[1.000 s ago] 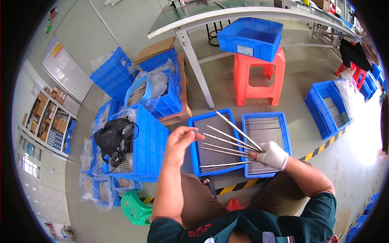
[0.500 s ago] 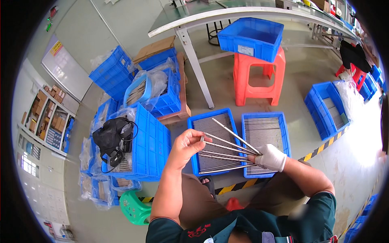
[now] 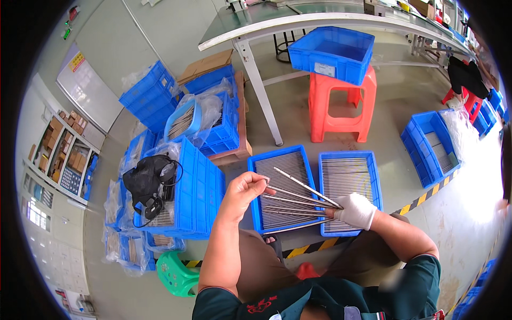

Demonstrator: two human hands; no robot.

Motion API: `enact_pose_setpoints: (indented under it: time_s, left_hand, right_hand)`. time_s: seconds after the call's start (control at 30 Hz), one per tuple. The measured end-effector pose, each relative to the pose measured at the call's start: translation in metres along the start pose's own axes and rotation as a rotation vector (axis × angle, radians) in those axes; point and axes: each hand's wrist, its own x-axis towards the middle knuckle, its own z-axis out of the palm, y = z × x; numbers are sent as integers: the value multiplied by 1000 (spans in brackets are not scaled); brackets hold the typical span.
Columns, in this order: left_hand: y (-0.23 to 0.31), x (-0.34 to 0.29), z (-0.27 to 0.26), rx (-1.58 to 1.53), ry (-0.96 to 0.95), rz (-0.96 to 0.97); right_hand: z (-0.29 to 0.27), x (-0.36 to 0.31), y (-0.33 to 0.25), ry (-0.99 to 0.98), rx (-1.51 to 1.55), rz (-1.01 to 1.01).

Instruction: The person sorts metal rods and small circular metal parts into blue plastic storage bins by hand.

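Observation:
In my right hand (image 3: 356,210), which wears a white glove, several thin metal rods (image 3: 304,185) are gripped at one end and fan out toward the left. My bare left hand (image 3: 240,194) pinches the far end of one of these rods between thumb and fingertips. Below the rods lies a blue tray (image 3: 254,205) filled with similar rods in a row. A second blue tray (image 3: 378,178) of rods stands close on its right, partly covered by my gloved hand.
Stacked blue crates (image 3: 200,192) rise at left, with a black bag (image 3: 149,178) on top. A green stool (image 3: 176,274) stands nearby. Ahead, a red stool (image 3: 318,114) carries a blue crate (image 3: 325,50) beside a workbench (image 3: 320,9). Another rod-filled crate (image 3: 418,154) sits at right.
The fan of rods has shifted slightly, with some rods now closer together. My left hand stays at the rod ends and has moved only a little.

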Motion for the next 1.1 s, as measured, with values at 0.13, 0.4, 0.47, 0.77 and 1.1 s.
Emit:
enact_pose_setpoints:
  time_s: [0.13, 0.4, 0.47, 0.77, 1.1]
  left_hand:
    - [-1, -1, -1, 26, 3, -28]
    - [-3, 0, -4, -4, 0, -33]
    - [-3, 0, -3, -33, -3, -65]
    - [7, 2, -22, 51, 129, 138]
    - [-7, 5, -9, 8, -12, 26]
  right_hand:
    - [0, -1, 1, 17, -40, -23]
    - [2, -1, 3, 10, -45, -54]
    - [3, -2, 3, 72, -100, -86]
    - [8, 3, 11, -96, 94, -45]
    - [6, 2, -4, -211, -9, -66]
